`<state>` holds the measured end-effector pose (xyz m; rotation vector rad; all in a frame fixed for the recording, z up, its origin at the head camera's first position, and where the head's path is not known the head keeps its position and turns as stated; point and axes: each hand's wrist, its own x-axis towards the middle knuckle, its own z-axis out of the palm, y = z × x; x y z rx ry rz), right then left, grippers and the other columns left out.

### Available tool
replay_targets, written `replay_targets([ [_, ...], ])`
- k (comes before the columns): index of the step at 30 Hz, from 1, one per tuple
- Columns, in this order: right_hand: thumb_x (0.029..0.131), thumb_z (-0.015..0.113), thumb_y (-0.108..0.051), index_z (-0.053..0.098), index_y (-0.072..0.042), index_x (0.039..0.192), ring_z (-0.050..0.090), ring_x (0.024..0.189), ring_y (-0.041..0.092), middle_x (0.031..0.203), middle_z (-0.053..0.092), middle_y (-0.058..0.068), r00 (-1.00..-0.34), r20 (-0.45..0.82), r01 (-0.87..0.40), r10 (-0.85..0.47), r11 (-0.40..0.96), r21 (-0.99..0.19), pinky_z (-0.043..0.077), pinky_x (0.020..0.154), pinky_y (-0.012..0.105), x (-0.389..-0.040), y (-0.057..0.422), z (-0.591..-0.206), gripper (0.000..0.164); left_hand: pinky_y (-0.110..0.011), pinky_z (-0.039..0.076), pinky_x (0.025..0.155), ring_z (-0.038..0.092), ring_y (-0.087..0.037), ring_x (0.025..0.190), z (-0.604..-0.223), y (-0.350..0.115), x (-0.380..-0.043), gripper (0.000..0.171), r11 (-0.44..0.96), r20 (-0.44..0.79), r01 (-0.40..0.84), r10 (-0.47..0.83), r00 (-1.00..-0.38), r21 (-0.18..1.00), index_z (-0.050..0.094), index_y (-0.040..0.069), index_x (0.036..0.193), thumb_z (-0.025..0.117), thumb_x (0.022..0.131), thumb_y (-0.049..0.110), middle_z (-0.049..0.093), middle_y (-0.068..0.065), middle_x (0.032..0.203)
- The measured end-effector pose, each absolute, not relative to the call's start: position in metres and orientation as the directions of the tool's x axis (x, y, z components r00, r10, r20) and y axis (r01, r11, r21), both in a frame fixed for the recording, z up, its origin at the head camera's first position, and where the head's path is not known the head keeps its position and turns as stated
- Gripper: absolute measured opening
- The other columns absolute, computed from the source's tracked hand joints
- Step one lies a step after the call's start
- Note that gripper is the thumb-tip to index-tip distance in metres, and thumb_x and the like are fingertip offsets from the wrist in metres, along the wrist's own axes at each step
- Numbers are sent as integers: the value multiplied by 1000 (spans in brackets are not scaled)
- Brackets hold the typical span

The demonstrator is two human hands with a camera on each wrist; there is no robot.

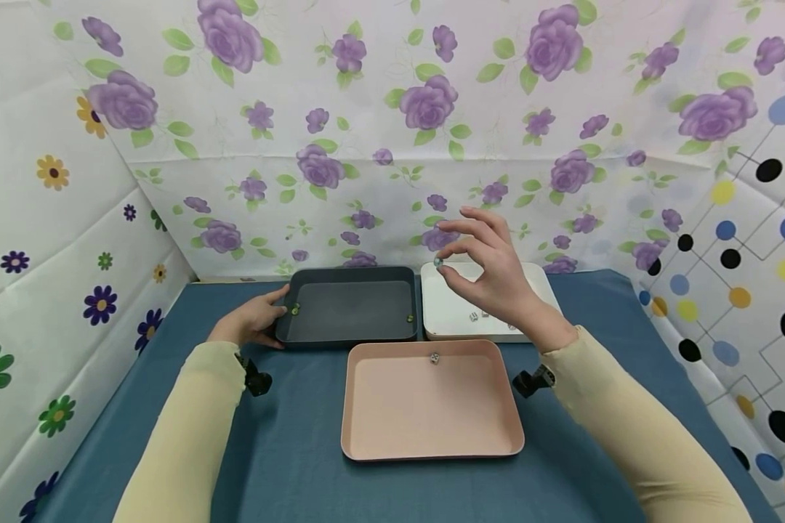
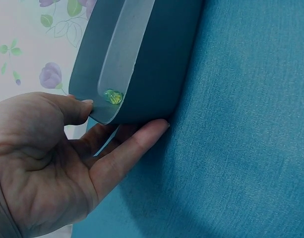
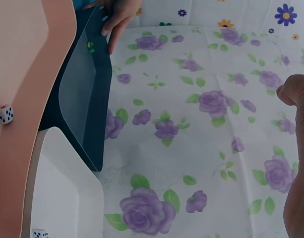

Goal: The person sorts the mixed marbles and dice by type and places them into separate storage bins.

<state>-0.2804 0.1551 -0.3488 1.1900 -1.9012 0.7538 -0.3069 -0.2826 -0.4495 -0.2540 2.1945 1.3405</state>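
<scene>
My left hand [image 1: 254, 319] grips the left end of the dark grey tray [image 1: 353, 273]. In the left wrist view the thumb lies at its rim and the fingers reach round the outer wall and underside. Inside that tray, small green glassy marbles [image 2: 113, 96] lie at the left end, and another green marble [image 1: 410, 318] lies at the right. Raised over the white tray [image 1: 539, 280], my right hand [image 1: 490, 272] pinches a small bluish glassy marble [image 1: 439, 262] between thumb and forefinger, other fingers spread. The right wrist view shows only part of this hand, without the marble.
A pink tray [image 1: 432, 407] stands in front, with one white die [image 1: 435, 358] near its far wall. Several dice [image 1: 474, 317] lie in the white tray, partly behind the right forearm. A blue cloth [image 1: 288, 450] covers the table; a flowered curtain [image 1: 379, 94] hangs behind.
</scene>
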Motion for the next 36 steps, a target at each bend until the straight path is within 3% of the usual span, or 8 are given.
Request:
replay_targets([
  [13, 83, 82, -3, 76, -12, 98, 38, 142, 35, 133, 64, 10, -363, 822, -894, -438, 412, -175, 29, 118, 52, -299, 150, -357, 18, -51, 61, 80, 34, -55, 141, -450, -282, -307, 66, 484, -541, -425, 123, -832, 765, -6, 37, 164, 32, 114, 16, -6, -29, 167],
  [36, 86, 82, -6, 74, -12, 95, 38, 141, 35, 132, 64, 10, -449, 781, -864, -433, 431, -258, 25, 120, 48, -325, 136, -376, 14, -51, 62, 80, 41, -53, 136, -449, -283, -307, 66, 482, -547, -438, 108, -830, 759, -5, 38, 164, 33, 114, 16, -4, -28, 167],
])
